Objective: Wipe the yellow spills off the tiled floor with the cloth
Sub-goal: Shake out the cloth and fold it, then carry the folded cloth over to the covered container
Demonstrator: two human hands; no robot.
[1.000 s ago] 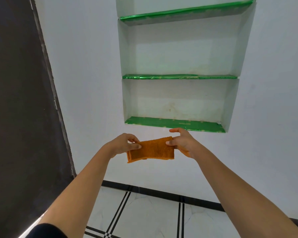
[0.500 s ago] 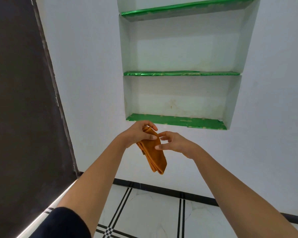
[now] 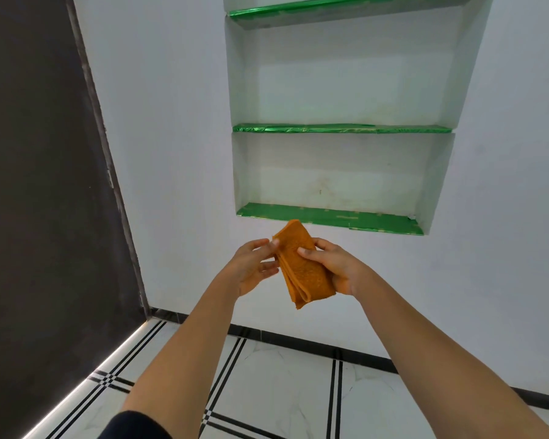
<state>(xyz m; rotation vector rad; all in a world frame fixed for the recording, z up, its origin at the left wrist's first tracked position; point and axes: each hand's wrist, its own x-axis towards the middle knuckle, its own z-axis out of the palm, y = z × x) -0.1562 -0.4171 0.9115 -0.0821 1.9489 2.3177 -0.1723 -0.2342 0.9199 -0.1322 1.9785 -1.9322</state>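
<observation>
Cloth (image 3: 301, 267) folded between both hands

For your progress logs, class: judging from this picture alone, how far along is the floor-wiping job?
Barely begun. Done: the orange cloth is picked up and folded. In hand: the right hand holds it in a grip, with the left hand touching its edge, up in front of the wall niche. Left: all the wiping. The cloth is well above the tiled floor, and no yellow spills show in the visible patch.
</observation>
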